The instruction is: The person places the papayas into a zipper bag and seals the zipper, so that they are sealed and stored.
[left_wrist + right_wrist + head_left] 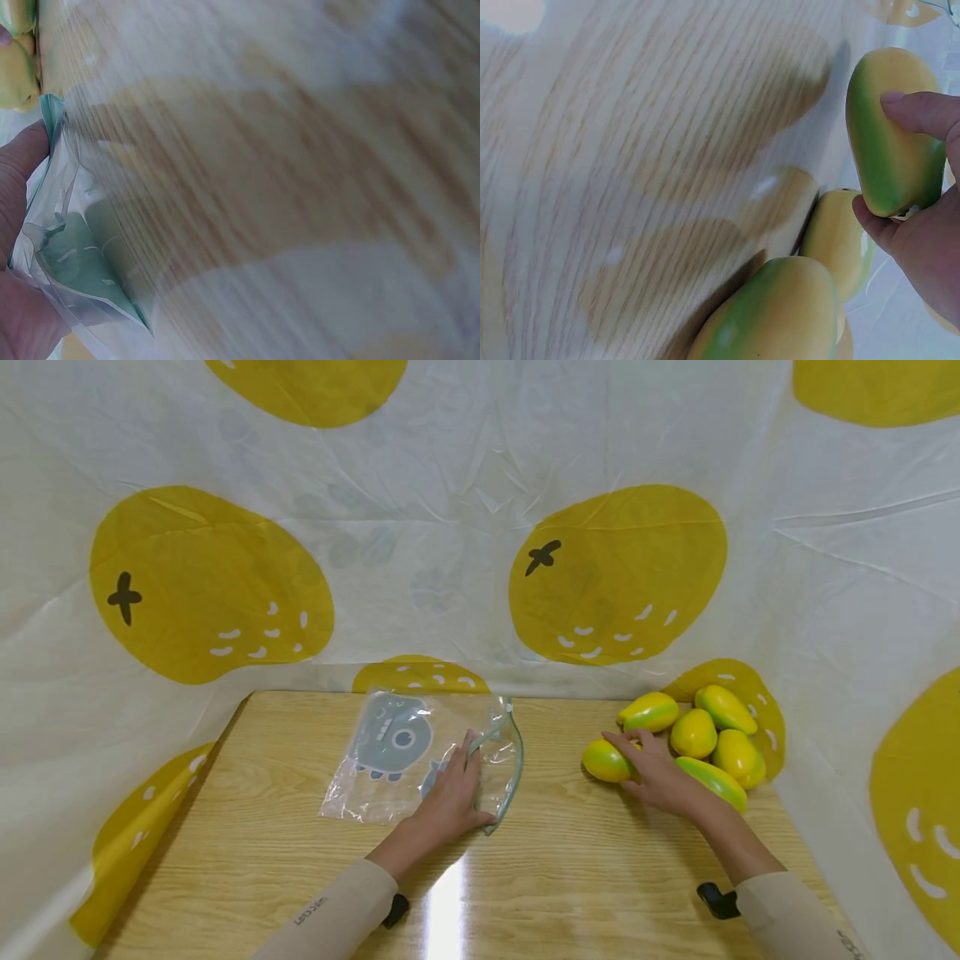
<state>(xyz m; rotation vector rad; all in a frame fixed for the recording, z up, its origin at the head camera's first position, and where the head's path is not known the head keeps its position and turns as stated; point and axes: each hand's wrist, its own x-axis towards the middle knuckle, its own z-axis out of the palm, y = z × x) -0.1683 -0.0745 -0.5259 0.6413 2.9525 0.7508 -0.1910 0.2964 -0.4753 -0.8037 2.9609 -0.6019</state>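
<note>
A clear plastic zip bag (390, 797) with a blue-green cartoon print lies flat on the table, its green-edged mouth (519, 760) gaping to the right. My left hand (450, 789) is at that mouth, fingers and thumb spread apart. In the left wrist view the thumb touches the green edge (52, 112) and clear plastic lies against the lower part of the hand. My right hand (660, 777) grips a yellow-green mango (606, 761) between thumb and fingers. The right wrist view shows this mango (892, 135) held just off the table, beside other mangoes (780, 307).
Several more mangoes (693, 733) sit clustered at the right rear of the wooden table (285, 860). A white cloth (450, 552) with yellow fruit prints hangs behind the table and along both sides.
</note>
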